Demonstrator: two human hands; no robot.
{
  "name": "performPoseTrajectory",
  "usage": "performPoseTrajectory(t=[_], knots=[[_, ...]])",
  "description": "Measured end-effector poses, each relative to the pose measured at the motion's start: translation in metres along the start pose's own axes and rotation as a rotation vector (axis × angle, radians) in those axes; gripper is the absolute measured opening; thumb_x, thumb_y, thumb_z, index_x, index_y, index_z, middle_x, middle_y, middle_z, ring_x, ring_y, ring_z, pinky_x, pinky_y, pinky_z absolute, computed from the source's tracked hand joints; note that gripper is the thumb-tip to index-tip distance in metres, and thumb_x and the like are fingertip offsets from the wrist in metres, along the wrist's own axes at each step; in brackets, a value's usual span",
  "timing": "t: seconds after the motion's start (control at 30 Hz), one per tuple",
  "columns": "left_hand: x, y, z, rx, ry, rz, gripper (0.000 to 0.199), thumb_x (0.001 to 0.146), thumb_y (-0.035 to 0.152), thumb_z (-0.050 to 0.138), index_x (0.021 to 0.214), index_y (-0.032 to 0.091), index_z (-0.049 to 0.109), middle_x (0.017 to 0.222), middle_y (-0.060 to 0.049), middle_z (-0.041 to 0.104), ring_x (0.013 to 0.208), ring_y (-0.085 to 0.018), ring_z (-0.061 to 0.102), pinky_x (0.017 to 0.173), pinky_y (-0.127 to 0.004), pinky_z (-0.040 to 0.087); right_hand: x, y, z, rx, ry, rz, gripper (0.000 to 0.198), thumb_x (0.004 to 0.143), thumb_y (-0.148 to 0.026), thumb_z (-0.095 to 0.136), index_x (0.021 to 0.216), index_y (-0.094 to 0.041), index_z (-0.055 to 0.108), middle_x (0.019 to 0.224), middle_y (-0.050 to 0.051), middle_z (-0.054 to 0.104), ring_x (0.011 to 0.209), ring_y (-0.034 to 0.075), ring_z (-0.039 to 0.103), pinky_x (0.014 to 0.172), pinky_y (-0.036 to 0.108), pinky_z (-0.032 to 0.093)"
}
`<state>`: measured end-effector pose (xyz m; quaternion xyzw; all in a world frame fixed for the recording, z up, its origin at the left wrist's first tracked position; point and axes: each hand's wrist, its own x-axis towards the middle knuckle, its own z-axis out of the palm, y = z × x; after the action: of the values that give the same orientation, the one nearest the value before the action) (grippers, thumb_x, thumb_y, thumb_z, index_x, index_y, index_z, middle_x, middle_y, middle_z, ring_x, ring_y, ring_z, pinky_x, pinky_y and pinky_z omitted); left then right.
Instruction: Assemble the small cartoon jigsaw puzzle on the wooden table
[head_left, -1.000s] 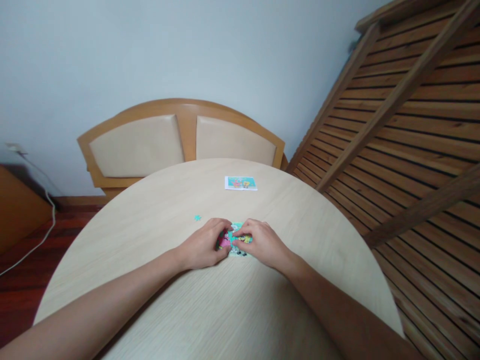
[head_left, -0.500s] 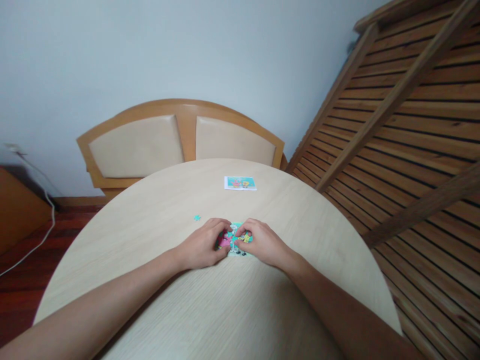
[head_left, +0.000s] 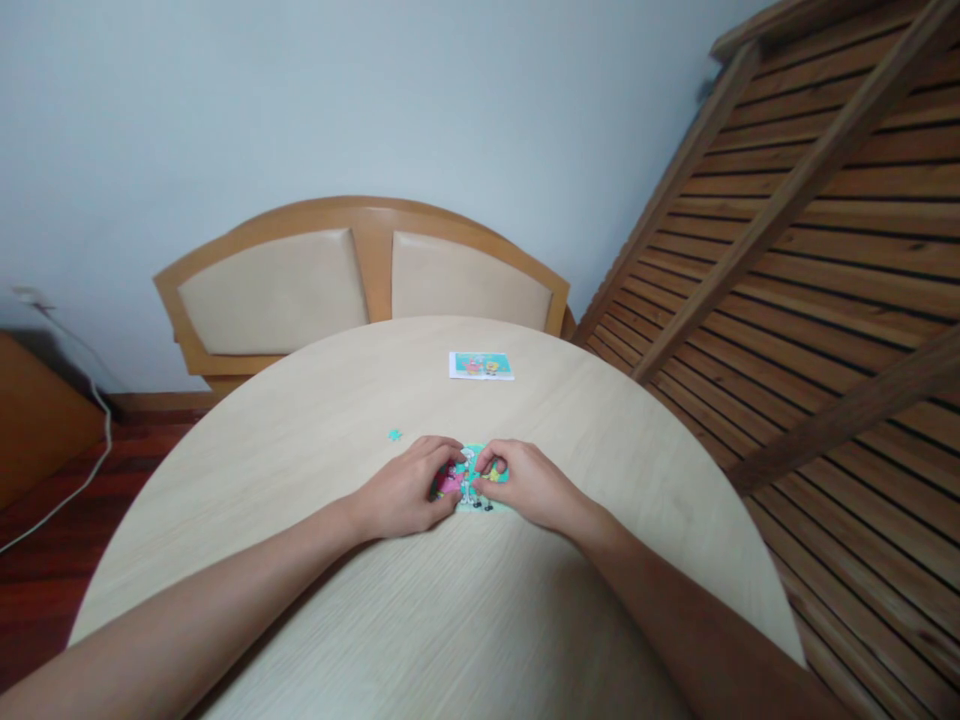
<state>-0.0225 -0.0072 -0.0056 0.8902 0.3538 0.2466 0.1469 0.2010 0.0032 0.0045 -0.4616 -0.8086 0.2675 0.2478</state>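
Note:
A small jigsaw puzzle (head_left: 468,482) in turquoise, pink and yellow with cartoon figures lies flat on the table between my two hands. My left hand (head_left: 411,488) curls around its left side, fingertips at the far edge and thumb at the near edge. From the right, my right hand (head_left: 528,483) bends its thumb and fingers together over the yellow part, gripping a puzzle piece there; the fingers partly cover that piece. One loose turquoise puzzle piece (head_left: 394,435) rests beyond my left hand.
The pale round wooden table (head_left: 300,420) holds a white-edged picture card (head_left: 481,366) with a similar cartoon print farther back. A padded wooden headboard (head_left: 373,270) stands against the wall. Wooden slats (head_left: 787,260) lean on the right; a white cable (head_left: 105,440) hangs at left.
My right hand has shifted slightly to the right, its fingertips moving away from the puzzle's middle. My left hand stays where it was.

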Motion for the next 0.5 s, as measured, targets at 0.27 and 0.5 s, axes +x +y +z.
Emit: performPoseTrajectory(t=[0.27,0.5], knots=[[0.001,0.006,-0.005,0.068,-0.051,0.038,0.038,0.091,0.022,0.057,0.128,0.019,0.064,0.133,-0.012,0.057,0.123,-0.028,0.053,0.109,-0.044,0.045,0.000,0.019,-0.038,0.207,-0.035,0.102,0.016,0.083,-0.028,0.067,0.091,-0.014,0.072,0.071,0.001,0.063,0.066,0.014,0.053,0.060,0.024,0.040],[0.000,0.003,-0.003,0.090,-0.049,0.038,0.038,0.092,0.024,0.056,0.130,0.019,0.063,0.134,-0.012,0.056,0.124,-0.027,0.052,0.110,-0.044,0.045,-0.003,0.036,-0.057,0.275,-0.175,0.150,0.031,0.078,-0.041,0.070,0.090,-0.012,0.069,0.073,0.003,0.065,0.067,0.015,0.054,0.063,0.027,0.042]])
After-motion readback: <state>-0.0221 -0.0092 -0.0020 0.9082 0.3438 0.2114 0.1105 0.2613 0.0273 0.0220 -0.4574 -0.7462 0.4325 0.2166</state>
